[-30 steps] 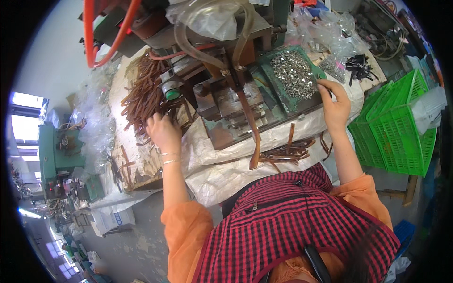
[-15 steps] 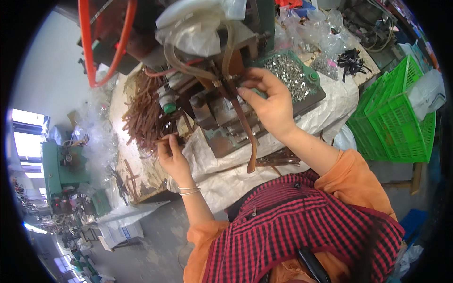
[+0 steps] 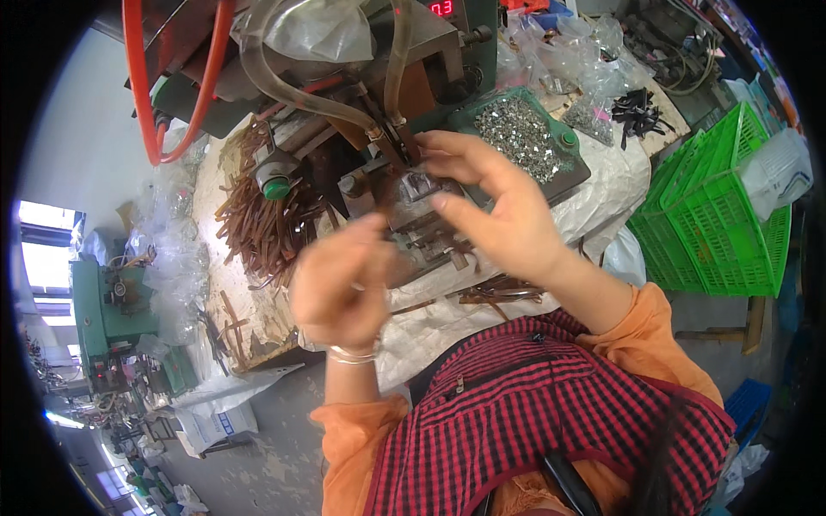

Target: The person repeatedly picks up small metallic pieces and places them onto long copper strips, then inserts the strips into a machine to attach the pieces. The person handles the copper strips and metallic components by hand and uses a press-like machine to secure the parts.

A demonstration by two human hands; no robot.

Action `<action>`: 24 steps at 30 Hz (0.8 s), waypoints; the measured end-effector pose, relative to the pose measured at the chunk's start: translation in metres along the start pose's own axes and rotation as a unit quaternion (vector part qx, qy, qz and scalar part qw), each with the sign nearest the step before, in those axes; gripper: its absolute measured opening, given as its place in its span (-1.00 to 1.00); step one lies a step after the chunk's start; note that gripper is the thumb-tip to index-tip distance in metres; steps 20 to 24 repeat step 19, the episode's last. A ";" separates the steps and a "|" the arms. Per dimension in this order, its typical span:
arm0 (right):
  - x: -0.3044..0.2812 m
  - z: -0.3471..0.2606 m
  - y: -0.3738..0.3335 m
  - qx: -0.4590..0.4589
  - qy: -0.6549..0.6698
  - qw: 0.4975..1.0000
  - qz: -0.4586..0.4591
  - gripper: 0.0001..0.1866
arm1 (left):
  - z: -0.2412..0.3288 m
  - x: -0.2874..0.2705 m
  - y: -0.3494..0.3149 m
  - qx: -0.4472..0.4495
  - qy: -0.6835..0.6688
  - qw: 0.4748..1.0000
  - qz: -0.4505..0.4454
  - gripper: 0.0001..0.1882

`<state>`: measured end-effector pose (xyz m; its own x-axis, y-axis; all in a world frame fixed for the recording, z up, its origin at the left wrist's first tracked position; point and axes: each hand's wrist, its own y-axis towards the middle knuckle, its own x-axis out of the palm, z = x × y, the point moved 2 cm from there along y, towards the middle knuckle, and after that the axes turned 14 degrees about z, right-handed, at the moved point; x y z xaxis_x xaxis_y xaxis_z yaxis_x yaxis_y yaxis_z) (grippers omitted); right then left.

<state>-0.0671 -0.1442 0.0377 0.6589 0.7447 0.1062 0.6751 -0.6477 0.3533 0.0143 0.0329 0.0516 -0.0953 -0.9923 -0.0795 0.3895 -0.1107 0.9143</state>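
A small press-like machine with a metal die block (image 3: 417, 186) stands in front of me. My right hand (image 3: 508, 211) is at the right side of the die, thumb apart from the fingers, with nothing visible between them; some fingertips are partly hidden behind the machine parts. My left hand (image 3: 344, 279) is in front of the machine at the left, fingers curled and smeared by motion; what it may hold cannot be made out. A heap of brown strips (image 3: 267, 224) lies left of the machine. A green tray (image 3: 564, 163) of small shiny metal pieces is on the right.
Clear hoses (image 3: 258, 64) and a red hose (image 3: 133, 77) hang over the machine. More brown strips (image 3: 503, 291) lie along the near edge. Black strips (image 3: 641, 113) and plastic bags lie at the far right, beyond them a green crate (image 3: 714, 206).
The brown strip that hung from the machine toward me is no longer seen there. My left hand has moved right from the heap's edge; my right hand has shifted slightly lower, its thumb farther from the fingers.
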 end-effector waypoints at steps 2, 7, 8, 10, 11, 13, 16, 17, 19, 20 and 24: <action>-0.027 0.020 0.023 -0.135 -0.184 0.973 -0.015 -0.65 | 0.012 0.018 -0.009 0.073 0.038 0.993 -0.080 -0.64; -0.098 0.109 0.037 -0.171 -0.529 0.828 0.077 -0.72 | 0.003 0.036 -0.025 0.152 0.044 0.981 -0.112 -0.71; -0.106 0.118 0.035 -0.180 -0.514 0.834 0.084 -0.73 | 0.000 0.037 -0.028 0.158 0.041 0.980 -0.111 -0.71; -0.108 0.122 0.032 -0.200 -0.499 0.837 0.101 -0.76 | -0.001 0.038 -0.027 0.165 0.037 0.979 -0.112 -0.71; -0.109 0.123 0.032 -0.211 -0.490 0.839 0.109 -0.77 | 0.000 0.038 -0.026 0.164 0.037 0.979 -0.114 -0.71; -0.094 0.118 0.037 -0.254 -0.469 0.843 0.065 -0.78 | 0.002 0.037 -0.025 0.159 0.040 0.980 -0.113 -0.71; -0.066 0.109 0.044 -0.299 -0.499 0.812 -0.036 -0.73 | 0.004 0.027 -0.029 0.142 0.069 0.981 -0.112 -0.72; -0.072 0.125 0.051 -0.315 -0.502 0.804 -0.051 -0.71 | 0.009 0.022 -0.033 0.111 0.080 0.983 -0.120 -0.71; -0.060 0.160 0.075 -0.343 -0.482 0.804 -0.064 -0.68 | 0.008 0.010 -0.028 0.094 0.115 0.981 -0.127 -0.69; -0.060 0.160 0.075 -0.343 -0.482 0.804 -0.064 -0.68 | 0.008 0.010 -0.028 0.094 0.115 0.981 -0.127 -0.69; -0.060 0.160 0.075 -0.343 -0.482 0.804 -0.064 -0.68 | 0.008 0.010 -0.028 0.094 0.115 0.981 -0.127 -0.69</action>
